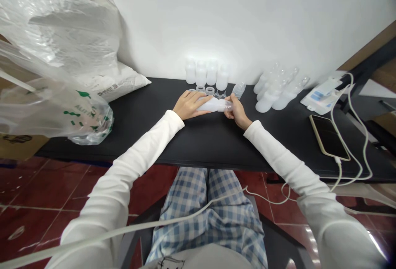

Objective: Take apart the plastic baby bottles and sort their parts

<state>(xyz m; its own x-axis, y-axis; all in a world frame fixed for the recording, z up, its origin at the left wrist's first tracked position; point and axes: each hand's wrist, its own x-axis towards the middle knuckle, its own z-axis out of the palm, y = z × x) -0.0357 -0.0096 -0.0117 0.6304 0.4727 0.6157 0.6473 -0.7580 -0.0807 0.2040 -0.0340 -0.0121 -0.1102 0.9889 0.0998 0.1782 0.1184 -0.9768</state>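
Observation:
A frosted white plastic bottle [213, 104] lies sideways just over the table, held between both my hands. My left hand [192, 105] is closed round its body. The fingers of my right hand [237, 112] grip the clear cap end [228, 105] of the same bottle. Behind my hands are clear plastic rings [210, 90] and other small clear parts, partly hidden by my fingers. A stack of clear caps [239, 89] leans just beyond my right hand. Several uncapped frosted bottles [222, 78] stand upright against the wall.
On the right, several bottles with clear tops [275, 91] stand grouped. Beyond them are a white power strip [323, 95], a phone [329, 138] on a charging cable, and loose white cords. Large plastic bags [89, 116] fill the left of the black table [198, 149].

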